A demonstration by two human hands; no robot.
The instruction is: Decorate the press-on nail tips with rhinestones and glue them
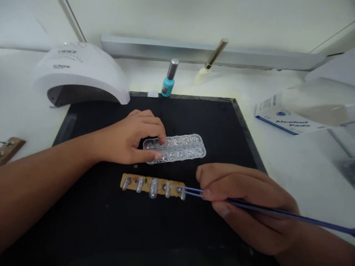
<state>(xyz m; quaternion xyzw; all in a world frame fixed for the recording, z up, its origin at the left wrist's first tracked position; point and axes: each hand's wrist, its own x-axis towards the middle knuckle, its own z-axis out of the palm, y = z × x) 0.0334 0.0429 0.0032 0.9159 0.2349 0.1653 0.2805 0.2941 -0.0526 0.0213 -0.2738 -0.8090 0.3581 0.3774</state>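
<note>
My left hand [135,138] grips the left end of a clear rhinestone case [180,147], thumb on the near edge and index finger on the far side. Small stones fill its compartments. In my right hand [249,199] are blue-purple tweezers [266,210], pinched between thumb and fingers. Their tips reach the right end of a yellowish strip [159,187] that carries several silvery, glittery false nails [153,188]. Whether the tips hold a stone is too small to tell. A tiny pinkish piece [135,166] lies between the case and the strip.
A white nail lamp [83,70] stands back left on the white table. Behind the black mat [111,229] are a turquoise polish bottle [168,83] and a pale bottle with gold cap [205,72]. An alcohol pads box [288,120] lies right; another wooden strip [11,149] lies left.
</note>
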